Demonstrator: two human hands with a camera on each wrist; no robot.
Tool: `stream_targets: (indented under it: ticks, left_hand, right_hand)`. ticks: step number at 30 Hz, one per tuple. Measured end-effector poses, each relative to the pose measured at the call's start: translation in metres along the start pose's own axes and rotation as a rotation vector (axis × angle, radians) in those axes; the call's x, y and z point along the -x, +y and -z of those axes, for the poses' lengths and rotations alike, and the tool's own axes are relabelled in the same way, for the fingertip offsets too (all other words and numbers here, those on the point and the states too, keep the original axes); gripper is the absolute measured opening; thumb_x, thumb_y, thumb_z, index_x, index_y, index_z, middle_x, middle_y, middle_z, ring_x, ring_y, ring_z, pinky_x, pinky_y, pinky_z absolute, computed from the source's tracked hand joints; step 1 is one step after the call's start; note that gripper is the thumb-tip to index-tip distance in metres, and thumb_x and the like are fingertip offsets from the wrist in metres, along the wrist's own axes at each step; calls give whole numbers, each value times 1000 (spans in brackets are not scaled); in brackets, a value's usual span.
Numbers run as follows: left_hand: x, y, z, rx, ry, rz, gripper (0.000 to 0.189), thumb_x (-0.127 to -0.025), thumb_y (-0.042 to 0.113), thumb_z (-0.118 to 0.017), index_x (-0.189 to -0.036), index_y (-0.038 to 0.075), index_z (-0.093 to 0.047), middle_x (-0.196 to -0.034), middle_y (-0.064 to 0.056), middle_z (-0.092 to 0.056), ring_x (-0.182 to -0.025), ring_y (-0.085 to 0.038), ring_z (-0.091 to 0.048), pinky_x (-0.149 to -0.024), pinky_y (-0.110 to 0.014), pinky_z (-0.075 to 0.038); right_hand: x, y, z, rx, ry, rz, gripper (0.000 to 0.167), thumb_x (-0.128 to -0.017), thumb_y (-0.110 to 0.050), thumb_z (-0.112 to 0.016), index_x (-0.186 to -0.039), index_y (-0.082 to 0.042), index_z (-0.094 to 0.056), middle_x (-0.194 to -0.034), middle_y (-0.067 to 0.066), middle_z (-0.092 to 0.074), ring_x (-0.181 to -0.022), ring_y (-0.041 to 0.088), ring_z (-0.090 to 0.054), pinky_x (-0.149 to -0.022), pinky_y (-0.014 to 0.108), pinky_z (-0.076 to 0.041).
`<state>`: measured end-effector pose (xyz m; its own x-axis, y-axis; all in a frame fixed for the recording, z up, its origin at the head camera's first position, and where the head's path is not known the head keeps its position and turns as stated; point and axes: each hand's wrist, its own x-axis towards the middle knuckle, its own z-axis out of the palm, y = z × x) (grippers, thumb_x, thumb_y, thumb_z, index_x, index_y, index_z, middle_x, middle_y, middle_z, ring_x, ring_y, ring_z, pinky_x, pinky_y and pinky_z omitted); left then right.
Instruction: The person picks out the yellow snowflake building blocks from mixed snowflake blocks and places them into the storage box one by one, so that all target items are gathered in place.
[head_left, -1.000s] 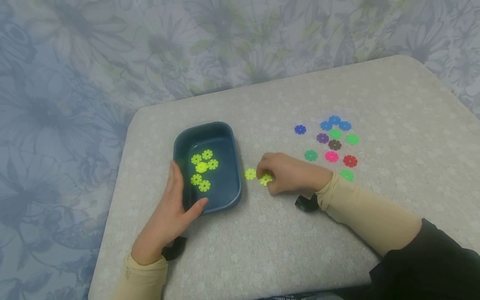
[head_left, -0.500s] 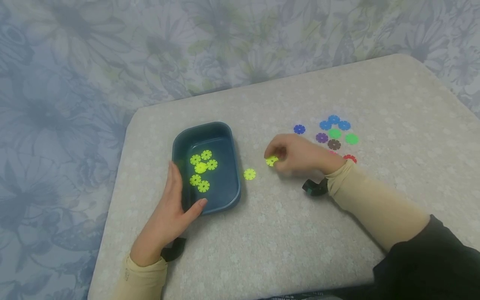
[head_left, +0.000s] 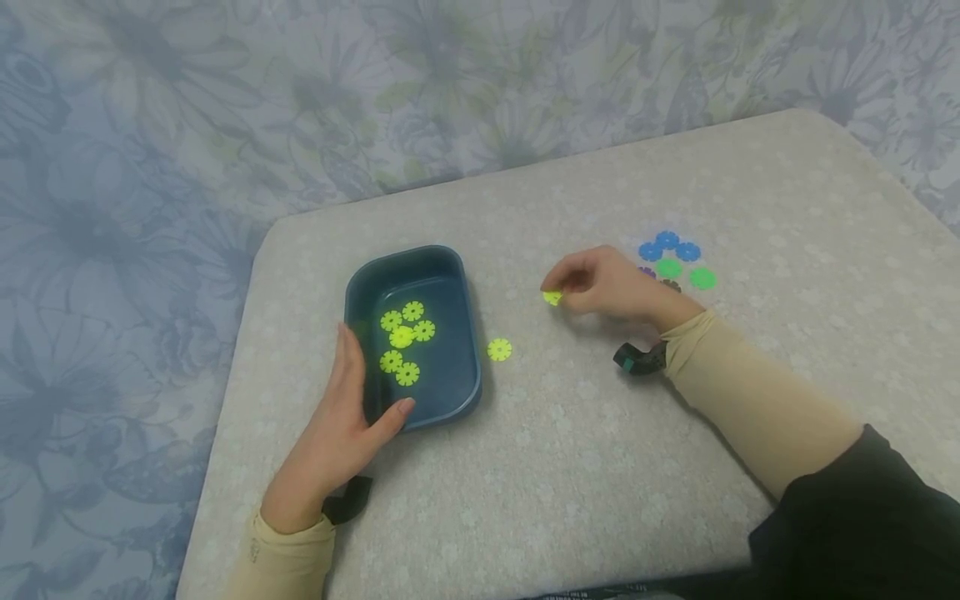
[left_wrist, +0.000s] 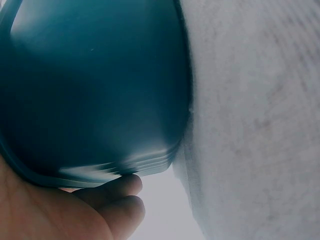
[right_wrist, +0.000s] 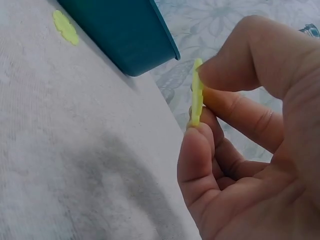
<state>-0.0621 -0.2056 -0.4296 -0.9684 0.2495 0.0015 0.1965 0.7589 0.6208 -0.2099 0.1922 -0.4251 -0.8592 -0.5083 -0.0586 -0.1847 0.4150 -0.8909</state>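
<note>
A dark teal plastic bin (head_left: pixel 450 404) stands on the table with several yellow notched discs (head_left: pixel 407 373) inside it. My left hand (head_left: pixel 330 437) holds the bin's near left corner, fingers along the outer left wall and thumb at the near rim. Against the bin's outside (left_wrist: pixel 100 90), the left wrist view shows the fingertips. My right hand (head_left: pixel 611 285) pinches a yellow notched disc (right_wrist: pixel 197 95) edge-on between thumb and fingers, above the table to the right of the bin. Another yellow disc (head_left: pixel 499 349) lies flat just beside the bin's right wall.
Blue discs (head_left: pixel 667 240) and green discs (head_left: pixel 702 278) lie at the right, beyond my right hand. Purple and brown ones peek out, partly covered by that hand. The cloth-covered table (head_left: pixel 525 500) meets a floral-patterned wall (head_left: pixel 450 83) at the back.
My right hand has lifted the yellow disc off the table and carried it up and to the right, now covering some coloured discs. My left hand and the bin stay put.
</note>
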Motion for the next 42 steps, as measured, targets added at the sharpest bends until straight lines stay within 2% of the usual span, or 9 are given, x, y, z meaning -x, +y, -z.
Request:
stream_targets:
  ticks: [9,14,21,26,35,42]
  left_hand:
    - [2,2,1,-1,-11,12,115,-97,53,-67,-161,22,24,-168,6,30,-158,-23,14,-123,-65,-13]
    - [1,2,1,-4,-10,10,116,-97,54,-67,-161,21,24,-167,7,30,-158,-22,15,-123,-64,-13]
    - [-2,2,-2,0,0,5,115,-97,54,-66,-160,24,25,-168,5,30,-158,-22,14,-123,-64,-14]
    - [-4,2,-3,-7,6,11,115,-96,56,-66,-159,26,26,-169,1,28,-159,-23,13,-123,-63,-15]
    - [-11,7,-6,-11,1,20,115,-96,59,-63,-161,19,23,-169,1,28,-159,-23,12,-124,-62,-14]
    - [-17,10,-11,-16,6,0,115,-97,59,-63,-161,17,23,-167,4,30,-159,-24,13,-124,-61,-13]
  right_hand:
    - [0,-12,2,-34,26,-8,28,-90,-3,-64,-113,-11,-78,-119,4,-74,-108,19,-66,-94,35,-52]
    - [-8,-30,1,-59,45,52,25,-92,-6,-66,-112,-13,-78,-120,2,-74,-111,18,-67,-92,38,-54]
    - [-30,-63,-7,-112,-12,136,25,-93,-11,-69,-115,-15,-77,-122,-1,-72,-115,17,-66,-97,41,-54]
    - [-51,-83,-24,-134,-34,211,23,-92,-10,-69,-113,-13,-78,-117,1,-73,-111,18,-67,-98,40,-54]
    - [-91,-111,-69,-203,-92,256,25,-90,-11,-70,-113,-14,-78,-113,0,-76,-110,16,-68,-97,36,-55]
    - [-116,-116,-105,-215,-135,218,22,-91,-9,-67,-109,-12,-79,-109,0,-76,-106,17,-67,-93,34,-55]
